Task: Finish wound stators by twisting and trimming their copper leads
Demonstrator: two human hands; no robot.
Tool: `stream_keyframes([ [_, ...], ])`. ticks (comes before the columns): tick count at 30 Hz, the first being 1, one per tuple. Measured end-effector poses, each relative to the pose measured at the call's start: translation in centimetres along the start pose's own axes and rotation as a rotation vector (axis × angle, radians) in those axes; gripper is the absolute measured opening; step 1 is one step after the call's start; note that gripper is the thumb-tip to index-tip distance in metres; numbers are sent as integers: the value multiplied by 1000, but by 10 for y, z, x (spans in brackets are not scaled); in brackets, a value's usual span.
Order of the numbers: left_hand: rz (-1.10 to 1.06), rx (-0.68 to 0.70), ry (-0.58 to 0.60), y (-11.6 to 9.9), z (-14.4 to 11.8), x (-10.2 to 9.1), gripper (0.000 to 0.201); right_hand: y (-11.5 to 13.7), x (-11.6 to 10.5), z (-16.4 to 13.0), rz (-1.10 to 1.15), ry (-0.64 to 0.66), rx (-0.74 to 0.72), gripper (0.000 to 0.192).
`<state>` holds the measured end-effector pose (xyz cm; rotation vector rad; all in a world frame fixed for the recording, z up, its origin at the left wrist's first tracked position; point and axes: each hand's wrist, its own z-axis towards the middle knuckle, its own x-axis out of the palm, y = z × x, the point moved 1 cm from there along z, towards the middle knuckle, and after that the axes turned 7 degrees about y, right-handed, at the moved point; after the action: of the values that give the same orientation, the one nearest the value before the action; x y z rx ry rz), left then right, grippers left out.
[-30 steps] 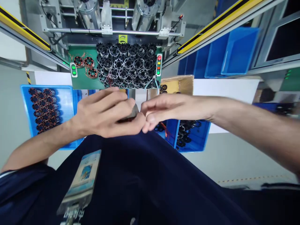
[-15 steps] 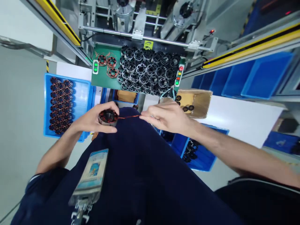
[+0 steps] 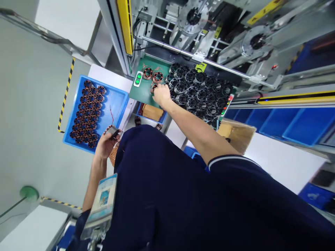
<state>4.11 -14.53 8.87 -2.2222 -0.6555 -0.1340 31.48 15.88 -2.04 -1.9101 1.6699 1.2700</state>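
My left hand (image 3: 104,143) holds a wound stator (image 3: 112,131) with a copper wire end sticking up, low by my left side, just off the near right corner of the blue tray of wound stators (image 3: 115,101). My right hand (image 3: 161,94) reaches forward onto the green mat (image 3: 140,96) and closes over a copper-wound stator there, next to two other wound stators (image 3: 153,74). Beside it lie several black unwound stator cores (image 3: 201,92).
A winding machine with a metal rail (image 3: 193,54) and yellow-black guards (image 3: 125,24) stands behind the mat. Blue bins (image 3: 295,123) line the right; an open cardboard box (image 3: 237,134) sits beneath them. An ID badge (image 3: 102,200) hangs on my dark shirt.
My hands have parted: the right let go of the wire and reached out to a stator on the green mat. The left carried its stator down toward the blue tray. My view swung left.
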Motion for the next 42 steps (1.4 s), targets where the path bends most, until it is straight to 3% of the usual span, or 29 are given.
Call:
stream_keyframes([
  [3,53,32,-23,-3,5,-15,87,-4,3,15,-29,17,0,41],
  [6,196,79,-30,-4,23,-23,83,0,7,11,-16,16,-56,39],
  [11,486,177,70,-1,90,-12,95,14,16,-53,89,-6,-277,33],
  [15,696,253,231,10,167,35,90,17,28,-140,199,-74,-401,44],
  [20,914,301,298,34,254,117,69,-4,37,-240,290,-255,-350,50],
  [25,1010,367,314,53,292,177,54,-32,45,-306,316,-451,-225,54],
  [27,1023,410,313,52,290,191,56,-41,47,-323,309,-509,-203,48],
  [29,1035,450,286,46,275,197,75,-51,43,-338,294,-549,-205,40],
  [32,1071,488,250,30,226,198,110,-66,25,-357,273,-560,-247,31],
  [33,1088,477,309,24,202,199,114,-72,15,-362,256,-542,-279,29],
  [34,1055,441,449,19,176,201,115,-77,3,-366,224,-513,-322,27],
  [36,934,284,902,13,117,213,124,-85,-24,-372,128,-432,-438,24],
  [37,883,249,1075,12,89,222,132,-88,-38,-373,77,-391,-500,22],
  [38,852,273,1168,12,63,233,138,-90,-51,-373,36,-360,-558,20],
  [39,838,326,1196,13,42,245,135,-91,-63,-374,7,-341,-610,18],
  [42,748,512,1006,21,5,277,122,-95,-91,-381,9,-370,-692,20],
])
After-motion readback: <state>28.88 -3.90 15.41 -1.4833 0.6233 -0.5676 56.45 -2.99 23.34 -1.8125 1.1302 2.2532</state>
